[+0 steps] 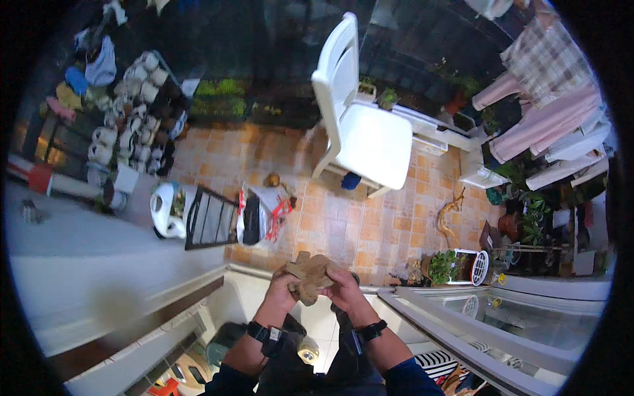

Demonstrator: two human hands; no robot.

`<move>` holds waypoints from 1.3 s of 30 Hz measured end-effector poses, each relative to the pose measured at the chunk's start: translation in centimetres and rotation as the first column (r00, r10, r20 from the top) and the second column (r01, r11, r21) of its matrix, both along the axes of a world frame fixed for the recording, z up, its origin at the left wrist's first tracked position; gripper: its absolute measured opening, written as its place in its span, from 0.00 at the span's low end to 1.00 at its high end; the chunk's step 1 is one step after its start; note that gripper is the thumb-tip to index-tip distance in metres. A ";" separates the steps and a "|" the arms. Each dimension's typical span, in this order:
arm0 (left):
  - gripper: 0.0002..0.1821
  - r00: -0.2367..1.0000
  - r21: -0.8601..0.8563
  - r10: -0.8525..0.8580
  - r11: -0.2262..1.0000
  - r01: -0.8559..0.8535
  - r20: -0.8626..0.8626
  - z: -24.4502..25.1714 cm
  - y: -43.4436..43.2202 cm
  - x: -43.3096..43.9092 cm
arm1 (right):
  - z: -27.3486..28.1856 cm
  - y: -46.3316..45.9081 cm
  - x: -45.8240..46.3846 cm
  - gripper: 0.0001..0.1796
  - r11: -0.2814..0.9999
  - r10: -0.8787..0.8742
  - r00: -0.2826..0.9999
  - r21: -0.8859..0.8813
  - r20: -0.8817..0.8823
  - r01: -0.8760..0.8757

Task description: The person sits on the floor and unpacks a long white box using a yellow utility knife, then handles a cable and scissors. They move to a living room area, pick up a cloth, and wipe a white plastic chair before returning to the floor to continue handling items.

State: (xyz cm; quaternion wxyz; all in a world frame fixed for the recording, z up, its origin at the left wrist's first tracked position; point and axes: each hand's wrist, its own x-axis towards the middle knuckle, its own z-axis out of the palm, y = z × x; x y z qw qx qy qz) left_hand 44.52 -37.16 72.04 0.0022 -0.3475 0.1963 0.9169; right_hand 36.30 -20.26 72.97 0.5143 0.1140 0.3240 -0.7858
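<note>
Between my two hands is a rough, light-brown lump with uneven lobes (311, 277), held in front of my body; whether it is wood, stone or clay I cannot tell. My left hand (281, 292) grips its left edge, the fingers mostly tucked behind it. At its right edge my right hand (344, 288) pinches it, thumb on the near side. Dark straps circle both wrists. Beyond the lump, on the tiled floor (337, 232), stands a plastic bag with red handles (265, 215), and a white chair (374, 143) is farther off.
A dark metal rack (211, 218) and a white container (168, 210) are left of the bag. To the right lie a twisted branch (450, 215) and a potted plant (441, 267). A sliding door frame (460, 336) borders my right side. Clothes (550, 99) hang at upper right.
</note>
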 end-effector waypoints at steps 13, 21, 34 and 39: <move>0.30 0.994 -0.002 -0.036 0.999 0.036 -0.106 9.6 5.2 -32.9 | 8.5 8.7 -32.2 0.21 0.995 -0.098 0.978 0.011 -0.183 0.102; 0.23 0.948 -0.032 -0.026 0.999 0.016 -0.319 11.1 3.6 -55.3 | 15.7 9.3 -52.4 0.15 0.929 0.064 0.932 0.362 -0.357 0.075; 0.33 0.986 -0.008 -0.001 1.000 0.000 -0.168 21.9 -4.0 -84.4 | 28.5 -5.6 -86.5 0.15 0.886 -0.337 0.554 -0.057 -0.761 0.461; 0.33 0.973 -0.138 0.147 0.975 -0.172 -0.176 18.8 -1.7 -77.7 | 25.9 -10.3 -95.9 0.15 0.928 -0.229 0.571 0.000 -0.789 0.372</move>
